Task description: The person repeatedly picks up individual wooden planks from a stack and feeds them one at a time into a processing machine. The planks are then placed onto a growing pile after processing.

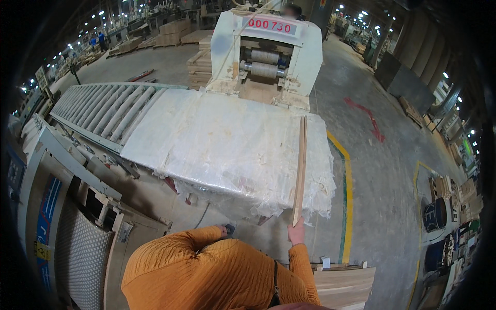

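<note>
A long, narrow wooden strip lies along the right side of a plastic-covered table, its near end reaching past the front edge. My right hand is closed around that near end. Close to my body, in front of the orange sleeve, is my left hand. Its fingers are too small and partly hidden to make out. Beside it shows a small dark thing, and I cannot tell whether the hand touches it.
Beyond the table stands a pale roller machine with a red number display. A roller conveyor joins the table at left. Wooden boards are stacked by my right side. A grey machine with a patterned belt stands at lower left.
</note>
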A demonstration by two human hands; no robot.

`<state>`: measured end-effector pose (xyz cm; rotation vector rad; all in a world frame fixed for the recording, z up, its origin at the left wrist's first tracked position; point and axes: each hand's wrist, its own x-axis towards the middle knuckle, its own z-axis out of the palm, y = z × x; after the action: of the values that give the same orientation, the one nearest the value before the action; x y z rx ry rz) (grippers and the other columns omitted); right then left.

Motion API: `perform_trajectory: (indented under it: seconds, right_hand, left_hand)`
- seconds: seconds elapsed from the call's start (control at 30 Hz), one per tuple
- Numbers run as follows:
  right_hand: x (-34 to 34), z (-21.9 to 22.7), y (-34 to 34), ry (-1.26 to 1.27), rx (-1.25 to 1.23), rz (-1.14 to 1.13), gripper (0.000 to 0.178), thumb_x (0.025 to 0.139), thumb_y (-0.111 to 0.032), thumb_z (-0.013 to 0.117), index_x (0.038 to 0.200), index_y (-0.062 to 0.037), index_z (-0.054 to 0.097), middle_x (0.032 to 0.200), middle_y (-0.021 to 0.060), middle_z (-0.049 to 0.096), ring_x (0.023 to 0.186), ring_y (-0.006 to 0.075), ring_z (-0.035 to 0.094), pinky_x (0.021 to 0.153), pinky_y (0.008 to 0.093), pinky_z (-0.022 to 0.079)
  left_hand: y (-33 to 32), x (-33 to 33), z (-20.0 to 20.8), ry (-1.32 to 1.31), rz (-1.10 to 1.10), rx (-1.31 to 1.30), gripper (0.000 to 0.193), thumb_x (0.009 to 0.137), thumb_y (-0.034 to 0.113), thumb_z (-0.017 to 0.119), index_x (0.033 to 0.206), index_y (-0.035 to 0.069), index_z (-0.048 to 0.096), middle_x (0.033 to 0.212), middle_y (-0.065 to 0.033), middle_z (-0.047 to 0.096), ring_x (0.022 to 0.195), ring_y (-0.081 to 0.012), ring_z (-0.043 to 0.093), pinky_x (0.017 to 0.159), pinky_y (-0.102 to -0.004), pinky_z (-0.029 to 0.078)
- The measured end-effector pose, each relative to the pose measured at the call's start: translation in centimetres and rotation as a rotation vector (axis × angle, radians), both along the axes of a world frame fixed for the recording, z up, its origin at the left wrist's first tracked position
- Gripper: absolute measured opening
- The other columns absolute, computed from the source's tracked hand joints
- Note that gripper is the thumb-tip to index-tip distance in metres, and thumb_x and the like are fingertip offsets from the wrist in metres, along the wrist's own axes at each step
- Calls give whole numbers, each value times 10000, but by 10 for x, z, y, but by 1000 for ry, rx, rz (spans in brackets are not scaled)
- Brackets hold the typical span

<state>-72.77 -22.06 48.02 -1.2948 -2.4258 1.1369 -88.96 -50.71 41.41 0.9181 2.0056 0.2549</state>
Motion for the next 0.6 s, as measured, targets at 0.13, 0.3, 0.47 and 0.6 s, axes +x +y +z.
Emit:
perform_trajectory:
  seconds: [0.13, 0.3, 0.47, 0.6]
  right_hand:
    - [0, -2, 0, 26, 35, 28, 492, 737, -136, 547, 1168, -44, 328, 891, 300, 568, 857, 456, 549, 735, 475, 440]
    - [1, -2, 1, 9, -3, 9, 498, 734, -125, 548, 1170, -38, 324, 902, 301, 565, 864, 453, 547, 743, 468, 440]
    - [1, -2, 2, 32, 24, 30, 504, 731, -124, 545, 1173, -35, 320, 897, 299, 567, 862, 450, 550, 741, 467, 440]
    - [1, -3, 2, -3, -33, -3, 518, 740, -141, 535, 1201, -49, 318, 881, 300, 573, 849, 452, 554, 750, 476, 435]
  left_hand:
    - [-2, 1, 0, -12, 39, 34, 359, 772, 405, 547, 994, 136, 627, 1023, -128, 611, 974, -303, 560, 868, -387, 421]
    - [-2, 1, 2, -5, 38, 5, 353, 770, 401, 551, 991, 137, 627, 1020, -120, 615, 968, -292, 567, 860, -379, 431]
    - [2, 0, 5, -10, 46, 34, 349, 769, 404, 552, 982, 137, 628, 1002, -110, 621, 960, -278, 572, 859, -370, 431]
    - [3, -1, 6, -5, 37, 37, 348, 766, 404, 557, 974, 134, 629, 983, -105, 625, 942, -269, 577, 839, -369, 436]
